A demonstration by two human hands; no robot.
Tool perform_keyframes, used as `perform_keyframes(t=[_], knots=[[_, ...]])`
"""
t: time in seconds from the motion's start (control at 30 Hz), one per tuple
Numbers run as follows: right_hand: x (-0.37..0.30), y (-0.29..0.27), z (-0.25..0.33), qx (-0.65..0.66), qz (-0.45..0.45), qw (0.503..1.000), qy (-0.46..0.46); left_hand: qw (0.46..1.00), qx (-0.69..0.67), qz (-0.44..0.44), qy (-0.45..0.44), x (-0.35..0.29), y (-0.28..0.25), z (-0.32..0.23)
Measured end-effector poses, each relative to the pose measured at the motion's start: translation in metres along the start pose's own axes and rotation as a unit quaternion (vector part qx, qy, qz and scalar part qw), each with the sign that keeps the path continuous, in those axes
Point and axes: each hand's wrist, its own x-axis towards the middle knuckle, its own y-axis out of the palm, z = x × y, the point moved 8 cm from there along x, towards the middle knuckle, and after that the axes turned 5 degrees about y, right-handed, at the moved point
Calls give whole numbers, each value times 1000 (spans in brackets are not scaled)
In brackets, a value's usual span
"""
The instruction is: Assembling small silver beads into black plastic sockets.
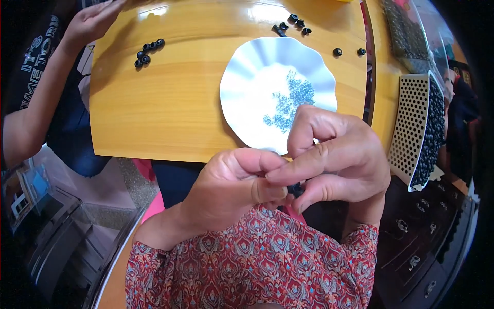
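Observation:
My left hand (226, 185) and my right hand (345, 159) meet in front of my chest, just off the table's near edge. Between their fingertips is a small black round part (295, 189), mostly covered by the fingers. Both hands are closed in a pinch on it, thumbs and forefingers nearly touching. Right beyond them lies a white plate (244, 77) with a wavy rim. Many tiny grey, see-through bits (293, 100) are spread over the plate's right half. My right hand overlaps the plate's near edge in the picture.
Black ring-like parts lie on the wooden table (170, 118) in a left group (146, 59), a far group (293, 18) and singly at right (337, 52). A perforated basket (409, 121) full of black parts (435, 134) stands right. Another person's arm (56, 77) reaches over the left.

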Motion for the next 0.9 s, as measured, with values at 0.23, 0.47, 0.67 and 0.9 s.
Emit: perform_keyframes(t=[0.23, 0.47, 0.67, 0.9], knots=[[3, 2, 4, 6, 24, 999, 29, 1000, -11, 6, 0, -2, 1, 3], [0, -1, 21, -102, -55, 991, -69, 998, -64, 27, 8, 0, 7, 0], [4, 1, -4, 74, -16, 997, 24, 998, -19, 16, 60, -3, 4, -6], [4, -1, 2, -12, 24, 998, 55, 999, -27, -5, 21, -2, -1, -1]])
